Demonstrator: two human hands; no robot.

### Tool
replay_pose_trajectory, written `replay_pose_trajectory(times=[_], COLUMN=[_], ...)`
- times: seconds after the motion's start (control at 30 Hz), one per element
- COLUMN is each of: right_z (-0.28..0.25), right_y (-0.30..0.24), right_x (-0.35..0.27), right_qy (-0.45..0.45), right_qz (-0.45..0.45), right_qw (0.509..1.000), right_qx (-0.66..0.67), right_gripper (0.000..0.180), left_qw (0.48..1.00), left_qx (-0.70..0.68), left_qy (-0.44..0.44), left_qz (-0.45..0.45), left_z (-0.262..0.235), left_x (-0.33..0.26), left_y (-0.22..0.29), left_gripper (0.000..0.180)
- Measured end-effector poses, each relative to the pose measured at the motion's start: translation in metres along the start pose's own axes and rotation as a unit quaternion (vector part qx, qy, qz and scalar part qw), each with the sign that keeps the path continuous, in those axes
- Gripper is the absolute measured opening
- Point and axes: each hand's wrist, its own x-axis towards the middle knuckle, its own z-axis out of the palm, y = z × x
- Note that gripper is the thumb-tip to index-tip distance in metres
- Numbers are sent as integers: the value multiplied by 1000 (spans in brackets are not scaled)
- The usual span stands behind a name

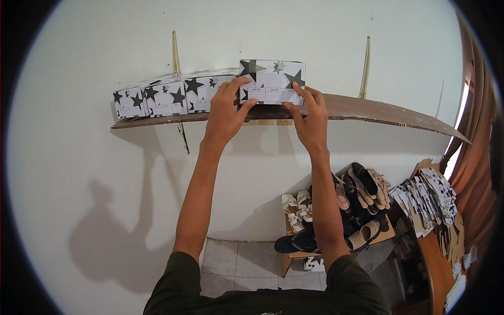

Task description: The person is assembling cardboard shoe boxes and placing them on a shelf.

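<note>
Both my arms reach up to a brown wall shelf (367, 107). Between my hands is a white shoe box (273, 79) with grey and black stars and a blank label grid on its front. My left hand (227, 113) grips its left side, thumb at the lower front corner. My right hand (311, 113) grips the right side, fingers on the front face and thumb near the bottom edge. The box sits at the shelf's front edge; whether it rests on the board is hard to tell. Left of it stands a row of matching boxes (165, 100), the nearest partly behind my left hand.
Metal brackets (365, 68) hold the shelf on the pale wall. Below, a small wooden table (286, 261) carries sandals (294, 210) and other shoes. Flattened star-print cardboard (428, 199) is piled on a wooden desk (433, 268) at the right, beside a brown curtain (475, 178).
</note>
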Motion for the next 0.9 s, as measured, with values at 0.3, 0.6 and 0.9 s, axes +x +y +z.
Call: replay_pose_trajectory(times=[0.3, 0.6, 0.9], right_z=[2, 18, 19], right_y=[-7, -5, -18], right_x=[-23, -33, -15], right_qy=[4, -34, -100], right_qz=[-78, -122, -99], right_qw=[985, 958, 948], right_qx=[-152, -258, -286], right_gripper=[37, 33, 45], left_qw=[974, 937, 941], left_qx=[197, 320, 330], left_qy=[60, 20, -21], left_qz=[99, 137, 73], left_z=[-1, 49, 44], left_x=[-26, -52, -34], left_y=[-7, -12, -7], left_gripper=[29, 40, 33])
